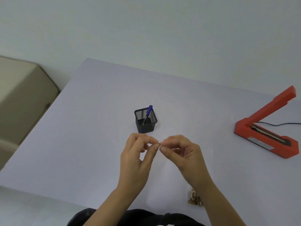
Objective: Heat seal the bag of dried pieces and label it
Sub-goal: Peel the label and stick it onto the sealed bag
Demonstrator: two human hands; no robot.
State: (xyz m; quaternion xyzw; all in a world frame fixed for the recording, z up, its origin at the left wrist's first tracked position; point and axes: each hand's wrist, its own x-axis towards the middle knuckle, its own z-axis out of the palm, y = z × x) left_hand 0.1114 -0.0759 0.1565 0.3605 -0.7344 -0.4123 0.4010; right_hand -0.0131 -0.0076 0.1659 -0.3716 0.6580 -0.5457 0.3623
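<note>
The counter (97,144) was a flat, pale lavender surface. A black mesh pen cup (145,121) stood upright on it, and it serves here as the landmark; a blue pen (148,112) leaned inside it. Well to the right of the cup sat a red heat sealer (267,128), its arm raised at an angle, with a thin black cord (280,123) trailing off the right edge. Nearer than the cup and a little to its right, a small heap of dried brown pieces (194,198) lay on the counter.
</note>
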